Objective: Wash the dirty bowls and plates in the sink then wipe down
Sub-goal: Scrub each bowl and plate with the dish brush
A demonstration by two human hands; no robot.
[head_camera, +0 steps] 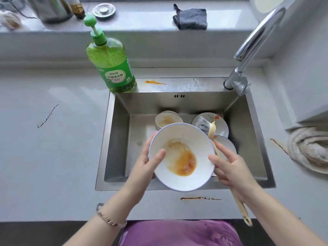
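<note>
Over sink (113,139), stained bowl (181,134) tilted to expose residue (182,160); left hand (146,164) fingers (159,155) pinching rim, right hand (232,169) fingers (221,148) gripping dish brush (212,130).

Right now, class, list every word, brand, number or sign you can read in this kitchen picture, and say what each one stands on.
"柠檬洗洁精": on the white label of the green detergent bottle beside the sink.
Small brand line above it and fine print below it: too blurred to read.
Label of the brown bottle on the window ledge: too blurred to read.
</note>
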